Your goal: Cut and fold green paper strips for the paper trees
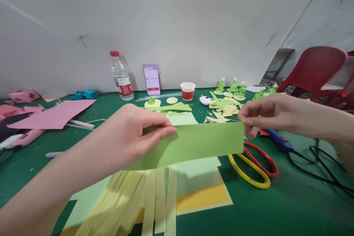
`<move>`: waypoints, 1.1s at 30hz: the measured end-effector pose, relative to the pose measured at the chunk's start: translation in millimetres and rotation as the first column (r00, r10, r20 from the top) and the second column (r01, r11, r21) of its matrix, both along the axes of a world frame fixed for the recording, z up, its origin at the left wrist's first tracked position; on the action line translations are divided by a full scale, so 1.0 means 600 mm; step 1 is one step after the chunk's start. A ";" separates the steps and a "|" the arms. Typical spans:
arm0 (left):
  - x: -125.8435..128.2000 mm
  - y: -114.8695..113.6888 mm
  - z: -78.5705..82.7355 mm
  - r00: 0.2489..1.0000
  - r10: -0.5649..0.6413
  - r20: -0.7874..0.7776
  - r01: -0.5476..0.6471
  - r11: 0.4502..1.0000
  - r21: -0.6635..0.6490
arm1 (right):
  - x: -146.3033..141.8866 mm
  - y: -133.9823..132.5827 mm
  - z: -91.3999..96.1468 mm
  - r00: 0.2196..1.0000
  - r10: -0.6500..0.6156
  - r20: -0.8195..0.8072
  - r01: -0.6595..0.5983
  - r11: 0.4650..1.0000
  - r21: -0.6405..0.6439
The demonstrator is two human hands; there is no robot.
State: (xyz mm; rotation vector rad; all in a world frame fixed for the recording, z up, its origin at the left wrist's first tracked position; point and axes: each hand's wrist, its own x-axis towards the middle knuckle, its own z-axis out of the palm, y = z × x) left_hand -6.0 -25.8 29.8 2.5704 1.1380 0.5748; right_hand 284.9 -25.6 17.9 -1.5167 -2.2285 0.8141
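Observation:
A wide strip of green paper (204, 141) is held up level above the table. My left hand (138, 131) pinches its upper edge between thumb and fingers, left of the middle. At the strip's top right corner, my right hand (257, 114) closes thumb and fingertips on the paper. Below the strip lies a fan of pale yellow paper strips (149, 199) over light green and orange-yellow sheets (204, 197). Scissors with one red and one yellow handle (256, 171) rest beneath the right hand, their blades partly hidden by the strip.
Farther back stand a water bottle (121, 77), a phone (152, 80) showing a timer, and a paper cup (188, 91). Small green paper trees (233, 87) and paper scraps (225, 108) lie right. A blue-handled tool (278, 141) trails a black cord. Pink paper (55, 114) lies left.

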 end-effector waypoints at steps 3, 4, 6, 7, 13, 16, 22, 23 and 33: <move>0.002 0.001 -0.005 1.000 0.017 -0.026 -0.017 1.000 -0.004 | 0.014 0.006 0.007 0.982 -0.154 0.112 0.136 0.979 0.150; 0.006 0.002 -0.010 0.999 0.013 -0.042 -0.013 1.000 -0.010 | 0.009 0.004 0.008 0.970 -0.226 0.094 0.197 0.947 0.253; 0.018 0.002 -0.024 0.996 -0.009 -0.089 0.007 1.000 -0.014 | -0.018 -0.008 0.006 0.954 -0.299 -0.025 0.277 0.846 0.455; 0.025 0.001 -0.033 0.993 -0.018 -0.119 0.017 1.000 -0.010 | -0.037 -0.017 0.002 0.972 -0.235 -0.025 0.217 0.843 0.493; 0.051 -0.024 -0.067 0.980 -0.090 -0.179 0.094 0.996 0.011 | -0.128 -0.058 -0.037 0.991 0.127 -0.048 -0.089 0.872 0.482; 0.051 -0.034 -0.075 0.976 -0.147 -0.158 0.150 0.989 0.007 | -0.136 -0.063 -0.045 0.991 0.108 -0.082 -0.057 0.881 0.469; 0.046 -0.036 -0.097 0.977 -0.166 -0.133 0.170 0.985 0.026 | -0.138 -0.071 -0.050 0.979 0.171 -0.115 -0.110 0.907 0.407; 0.045 -0.036 -0.100 0.977 -0.164 -0.138 0.170 0.985 0.032 | -0.139 -0.071 -0.051 0.978 0.169 -0.121 -0.109 0.912 0.394; 0.041 -0.022 -0.047 0.993 -0.088 -0.078 0.099 0.986 0.136 | -0.100 -0.040 -0.031 0.995 0.097 -0.024 -0.088 0.963 0.254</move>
